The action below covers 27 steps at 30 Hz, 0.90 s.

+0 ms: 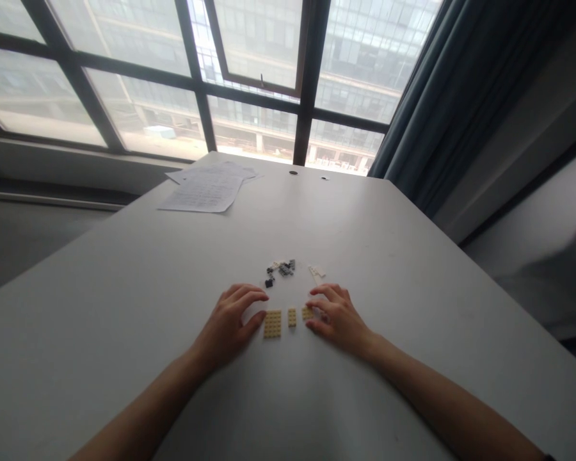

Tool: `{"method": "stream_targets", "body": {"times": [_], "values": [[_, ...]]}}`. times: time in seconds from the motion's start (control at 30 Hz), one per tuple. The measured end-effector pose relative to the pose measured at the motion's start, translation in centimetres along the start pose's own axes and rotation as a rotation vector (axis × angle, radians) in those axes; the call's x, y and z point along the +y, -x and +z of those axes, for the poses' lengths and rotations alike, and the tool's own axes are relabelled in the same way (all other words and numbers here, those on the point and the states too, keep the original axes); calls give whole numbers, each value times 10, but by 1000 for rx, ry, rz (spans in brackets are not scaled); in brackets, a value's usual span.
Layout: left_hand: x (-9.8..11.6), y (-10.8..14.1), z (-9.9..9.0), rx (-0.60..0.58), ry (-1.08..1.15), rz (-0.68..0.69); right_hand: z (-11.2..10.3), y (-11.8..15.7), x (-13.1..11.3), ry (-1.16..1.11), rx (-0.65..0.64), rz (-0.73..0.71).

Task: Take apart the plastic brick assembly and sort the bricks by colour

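Note:
A large tan LEGO plate lies flat on the white table, studs up. My left hand rests beside it, fingers curved and apart, the thumb tip at the plate's upper left corner. Just right of that plate is a narrow tan LEGO plate, which neither hand touches. My right hand has its thumb and a finger at opposite edges of a small tan LEGO plate, whose right part is hidden by the fingers.
Beyond my hands lies a loose group of grey and black LEGO pieces. White pieces sit to its right. Printed sheets of paper are at the table's far left. Windows and a dark curtain border the table.

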State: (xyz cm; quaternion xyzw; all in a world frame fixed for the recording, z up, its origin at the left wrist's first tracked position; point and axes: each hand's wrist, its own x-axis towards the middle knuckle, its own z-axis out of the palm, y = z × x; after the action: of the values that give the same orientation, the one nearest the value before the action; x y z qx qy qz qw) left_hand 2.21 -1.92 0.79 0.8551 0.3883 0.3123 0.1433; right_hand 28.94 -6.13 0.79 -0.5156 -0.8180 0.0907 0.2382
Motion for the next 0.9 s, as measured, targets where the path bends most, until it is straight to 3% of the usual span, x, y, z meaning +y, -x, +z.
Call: {"method": "stream_targets", "body": {"times": [0.6,0.9], "values": [[-2,1,1,8,-14,10,-10,3,14,5,20,25],[-1,0,2,18,-28,9,-20,-36,30,45,108,121]]}}
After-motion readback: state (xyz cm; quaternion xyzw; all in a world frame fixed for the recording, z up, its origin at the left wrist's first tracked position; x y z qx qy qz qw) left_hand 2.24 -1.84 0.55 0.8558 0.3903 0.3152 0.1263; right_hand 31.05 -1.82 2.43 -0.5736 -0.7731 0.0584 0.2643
